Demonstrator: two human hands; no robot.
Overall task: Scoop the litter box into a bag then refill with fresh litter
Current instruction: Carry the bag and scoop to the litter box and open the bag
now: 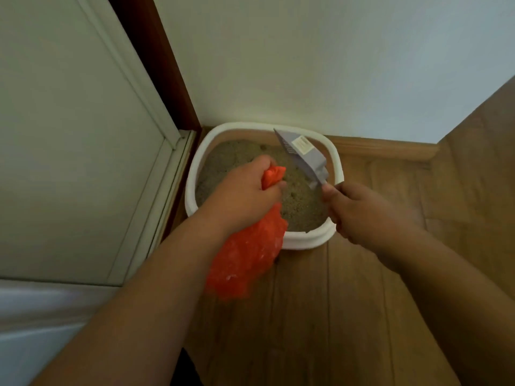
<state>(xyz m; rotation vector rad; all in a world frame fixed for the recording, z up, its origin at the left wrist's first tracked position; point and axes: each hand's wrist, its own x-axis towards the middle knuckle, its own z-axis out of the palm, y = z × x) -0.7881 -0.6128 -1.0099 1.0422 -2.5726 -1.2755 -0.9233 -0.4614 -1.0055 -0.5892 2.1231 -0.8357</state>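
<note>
At the centre of the frame, a white litter box (pixel 192 174) filled with tan litter (pixel 295 196) is set on the wooden floor (pixel 320 316) in a corner. An orange bag (pixel 245 257) is gripped by its bunched neck in the left hand (pixel 245 196). A grey scoop (pixel 301 154) is held by its handle in the right hand (pixel 359 213), raised above the litter

Dim, even indoor light is falling softly; wide-angle distortion is bending the edges, and motion blur is smearing both forearms.

White door (pixel 69 135) at left; pale wall (pixel 306 59) behind; wooden floor (pixel 348 302) below.
</note>
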